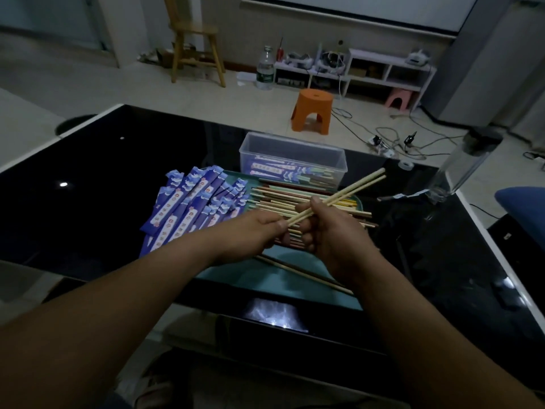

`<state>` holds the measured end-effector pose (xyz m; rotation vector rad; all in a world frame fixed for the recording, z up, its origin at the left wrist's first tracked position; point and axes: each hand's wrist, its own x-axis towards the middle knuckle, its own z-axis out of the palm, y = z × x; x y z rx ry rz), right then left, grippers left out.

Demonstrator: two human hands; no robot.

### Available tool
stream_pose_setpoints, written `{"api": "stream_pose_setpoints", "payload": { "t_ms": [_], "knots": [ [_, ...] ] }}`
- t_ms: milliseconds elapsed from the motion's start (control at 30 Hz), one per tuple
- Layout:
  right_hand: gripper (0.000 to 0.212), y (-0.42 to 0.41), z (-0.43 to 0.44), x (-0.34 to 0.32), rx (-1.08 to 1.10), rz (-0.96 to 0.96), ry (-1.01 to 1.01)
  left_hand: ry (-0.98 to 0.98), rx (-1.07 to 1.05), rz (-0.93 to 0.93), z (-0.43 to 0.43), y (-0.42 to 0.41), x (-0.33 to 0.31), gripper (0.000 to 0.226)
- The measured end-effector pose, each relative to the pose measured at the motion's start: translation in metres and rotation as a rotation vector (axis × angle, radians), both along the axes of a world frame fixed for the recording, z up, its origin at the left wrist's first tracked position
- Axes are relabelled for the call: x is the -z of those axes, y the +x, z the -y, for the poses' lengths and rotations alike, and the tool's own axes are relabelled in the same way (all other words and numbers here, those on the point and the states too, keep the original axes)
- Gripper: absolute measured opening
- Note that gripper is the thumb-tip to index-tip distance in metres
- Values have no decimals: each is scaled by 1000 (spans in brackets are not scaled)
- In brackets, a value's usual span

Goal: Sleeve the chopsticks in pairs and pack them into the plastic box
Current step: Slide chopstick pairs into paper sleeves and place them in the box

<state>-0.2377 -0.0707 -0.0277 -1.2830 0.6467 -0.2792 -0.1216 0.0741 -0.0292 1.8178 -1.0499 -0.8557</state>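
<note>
Masking part of pale chopsticks: left hand, right hand.

A dim room: an orange stool, a wooden chair and a low white shelf stand on the pale floor

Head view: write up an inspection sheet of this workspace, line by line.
Surface: glossy black table, teal tray on it.
Job's things: pale chopstick pair held up; loose chopsticks on tray; blue sleeves heaped left; plastic box behind, sleeved pairs inside.
Clutter: clear bottle and tape roll at right.
Hands: left hand and right hand both grip the pair, fingers curled.
Cables: cables tangled on floor beyond the table.
Surroundings: orange stool, wooden chair, white shelf.
</note>
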Motion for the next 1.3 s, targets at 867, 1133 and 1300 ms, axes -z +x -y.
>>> {"api": "stream_pose_setpoints", "payload": {
  "t_ms": [867,1133,1300],
  "knots": [
    [27,-4,-2,-11,114,78,-136,740,-459,779,-80,78,-11,74],
    [26,-7,1,-10,130,65,-147,669,-441,795,-63,79,4,25],
    [26,-8,4,-9,142,57,-145,544,-529,840,-58,81,0,11]
  ]
}}
